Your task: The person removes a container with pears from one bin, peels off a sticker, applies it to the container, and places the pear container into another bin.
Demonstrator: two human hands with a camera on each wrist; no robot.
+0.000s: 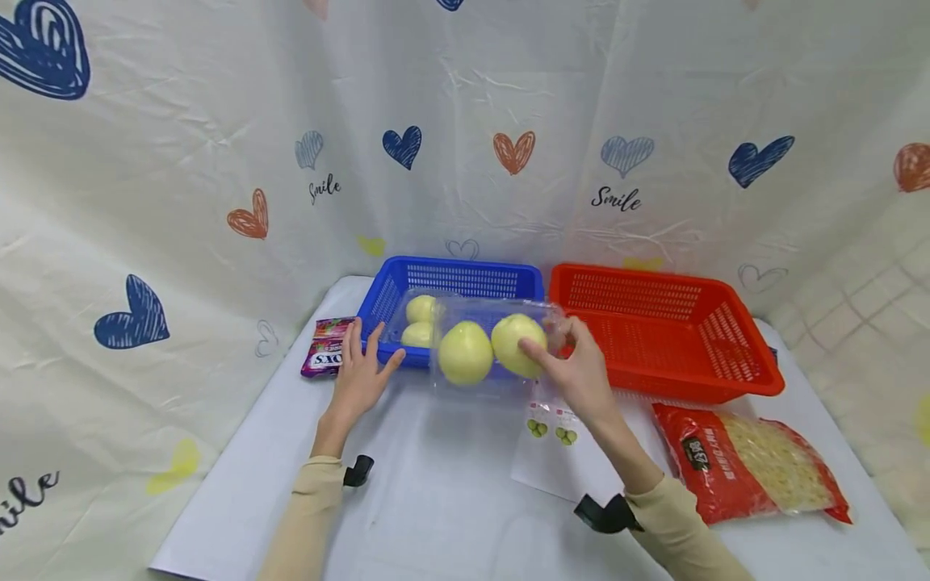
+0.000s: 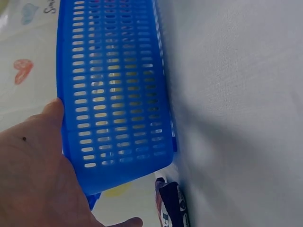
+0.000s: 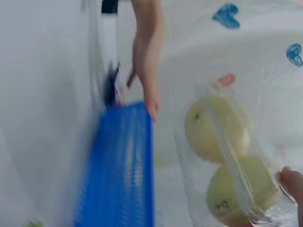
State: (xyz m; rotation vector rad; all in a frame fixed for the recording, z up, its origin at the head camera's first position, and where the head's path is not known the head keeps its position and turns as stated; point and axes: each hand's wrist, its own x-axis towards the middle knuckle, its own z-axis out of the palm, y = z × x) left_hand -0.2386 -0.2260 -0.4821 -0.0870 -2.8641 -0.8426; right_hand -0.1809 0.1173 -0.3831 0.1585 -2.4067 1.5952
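1. leftmost, a purple snack packet [image 1: 324, 347] lies flat on the white table [image 1: 436, 500], just beside the blue basket's left end.
2. next, the left hand [image 1: 359, 375] rests against the near left corner of the blue basket [image 1: 465, 278], fingers fairly straight, palm on the slotted wall as the left wrist view shows; it steadies the basket and grips nothing.
3. over the blue basket's near rim hangs the clear plastic clamshell of pale yellow fruit [image 1: 475, 343], four round fruits showing, partly above the basket and tilted toward the person.
4. the right hand [image 1: 574, 367] holds the clamshell at its right end, thumb and fingers curled round the edge.
5. judging by looks, the thin shell will flex and feel slick, the fruit makes it weighty and bruisable, so a one-ended hold lets it sag; supporting it underneath or at both ends seems safer.
6. right of the blue basket sit a printed label sheet [image 1: 552, 440], the red basket [image 1: 661, 331], and a red bag of dried noodles [image 1: 756, 464].
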